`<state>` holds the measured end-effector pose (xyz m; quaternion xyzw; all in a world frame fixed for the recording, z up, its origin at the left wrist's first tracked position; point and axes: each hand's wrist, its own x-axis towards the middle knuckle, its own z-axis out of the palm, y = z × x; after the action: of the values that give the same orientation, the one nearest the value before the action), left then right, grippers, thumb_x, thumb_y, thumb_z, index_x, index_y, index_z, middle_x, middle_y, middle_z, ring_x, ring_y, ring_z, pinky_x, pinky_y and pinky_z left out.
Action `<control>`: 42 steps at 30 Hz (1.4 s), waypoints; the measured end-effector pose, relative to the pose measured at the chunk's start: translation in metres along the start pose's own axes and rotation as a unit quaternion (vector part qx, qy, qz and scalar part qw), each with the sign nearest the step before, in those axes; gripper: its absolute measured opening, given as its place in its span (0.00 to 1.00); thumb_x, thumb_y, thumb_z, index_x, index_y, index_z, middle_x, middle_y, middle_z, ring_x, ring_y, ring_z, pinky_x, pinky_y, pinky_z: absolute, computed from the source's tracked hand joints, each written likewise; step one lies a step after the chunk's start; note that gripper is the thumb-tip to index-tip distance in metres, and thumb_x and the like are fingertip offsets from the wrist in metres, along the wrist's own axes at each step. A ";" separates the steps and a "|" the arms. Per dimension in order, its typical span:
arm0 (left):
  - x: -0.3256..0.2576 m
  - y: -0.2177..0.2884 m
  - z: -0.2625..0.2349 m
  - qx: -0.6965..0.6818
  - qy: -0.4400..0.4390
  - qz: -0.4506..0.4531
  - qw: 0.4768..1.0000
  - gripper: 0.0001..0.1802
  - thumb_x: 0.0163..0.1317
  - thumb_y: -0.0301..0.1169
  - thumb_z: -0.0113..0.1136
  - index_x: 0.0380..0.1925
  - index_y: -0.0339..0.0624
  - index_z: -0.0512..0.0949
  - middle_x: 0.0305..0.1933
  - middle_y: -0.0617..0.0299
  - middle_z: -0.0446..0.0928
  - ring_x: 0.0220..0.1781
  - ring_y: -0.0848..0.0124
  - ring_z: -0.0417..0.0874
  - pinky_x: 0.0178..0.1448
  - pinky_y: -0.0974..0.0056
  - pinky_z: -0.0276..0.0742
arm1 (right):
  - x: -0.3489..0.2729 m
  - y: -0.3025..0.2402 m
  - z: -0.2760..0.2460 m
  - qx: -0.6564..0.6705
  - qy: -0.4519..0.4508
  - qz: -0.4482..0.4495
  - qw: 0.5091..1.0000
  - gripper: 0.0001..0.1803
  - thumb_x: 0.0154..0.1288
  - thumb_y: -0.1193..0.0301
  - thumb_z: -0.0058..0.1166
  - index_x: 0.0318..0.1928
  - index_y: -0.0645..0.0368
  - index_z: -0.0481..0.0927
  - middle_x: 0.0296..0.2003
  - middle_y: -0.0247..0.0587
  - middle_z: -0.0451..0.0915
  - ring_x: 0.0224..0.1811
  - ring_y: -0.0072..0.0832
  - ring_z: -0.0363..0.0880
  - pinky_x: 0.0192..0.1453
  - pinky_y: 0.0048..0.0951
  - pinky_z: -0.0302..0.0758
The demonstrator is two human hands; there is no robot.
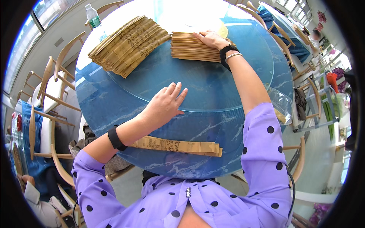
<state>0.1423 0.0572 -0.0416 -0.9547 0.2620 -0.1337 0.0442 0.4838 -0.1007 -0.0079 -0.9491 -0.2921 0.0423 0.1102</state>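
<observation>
My right hand [211, 39] is on the far edge of a row of narrow tan strips [194, 51], its fingers bent over the farthest ones. Part of the row is hidden under that hand and wrist. Over the near edge of the glass turntable [213, 87], my left hand [166, 100] has its fingers stretched out and holds nothing. To the left of the tan row lies a large overlapping stack of brown strips with dark printed patterns [129, 45]. A few similar flat printed strips [178, 145] lie in front of me, partly behind my left wrist.
The round blue marbled table [224, 152] carries the turntable. A plastic bottle [92, 16] stands at the far left, and a clear plastic package [279, 104] lies at the right edge. Wooden chairs [61, 95] surround the table. Another person [42, 201] sits at the lower left.
</observation>
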 end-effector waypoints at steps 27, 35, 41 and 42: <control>0.024 -0.130 0.037 0.195 0.046 -0.233 0.952 0.06 0.59 0.24 0.61 0.30 0.37 0.86 0.39 0.58 0.81 0.46 0.63 0.84 0.46 0.63 0.87 | -0.079 -0.004 0.012 -0.023 0.063 0.012 0.998 0.41 0.76 0.33 0.32 0.71 0.47 0.76 0.71 0.51 0.71 0.77 0.48 0.62 0.80 0.45 0.57; 0.042 -0.124 0.042 0.225 0.025 -0.253 0.941 0.09 0.65 0.34 0.63 0.40 0.41 0.82 0.44 0.61 0.78 0.50 0.66 0.81 0.47 0.63 0.83 | -0.083 -0.007 0.010 -0.024 0.044 0.010 0.999 0.43 0.76 0.31 0.28 0.73 0.48 0.73 0.72 0.49 0.69 0.78 0.47 0.61 0.81 0.44 0.55; 0.020 -0.102 0.020 0.160 0.008 -0.225 0.961 0.16 0.66 0.37 0.66 0.47 0.38 0.82 0.47 0.56 0.77 0.54 0.59 0.80 0.55 0.59 0.80 | -0.090 0.003 0.006 -0.081 0.111 -0.043 0.990 0.38 0.77 0.36 0.36 0.75 0.46 0.70 0.74 0.47 0.68 0.78 0.44 0.61 0.82 0.43 0.55; 0.011 -0.092 0.008 0.126 0.025 -0.222 0.967 0.14 0.66 0.36 0.66 0.45 0.38 0.81 0.46 0.55 0.78 0.53 0.59 0.80 0.55 0.59 0.80 | -0.098 -0.005 0.001 -0.117 0.119 -0.049 0.985 0.37 0.77 0.37 0.39 0.75 0.45 0.70 0.74 0.47 0.68 0.78 0.43 0.61 0.82 0.42 0.55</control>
<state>0.1984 0.1310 -0.0323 -0.9721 0.0261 -0.1957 0.1267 0.4003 -0.1520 -0.0058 -0.9382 -0.3260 -0.1111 0.0344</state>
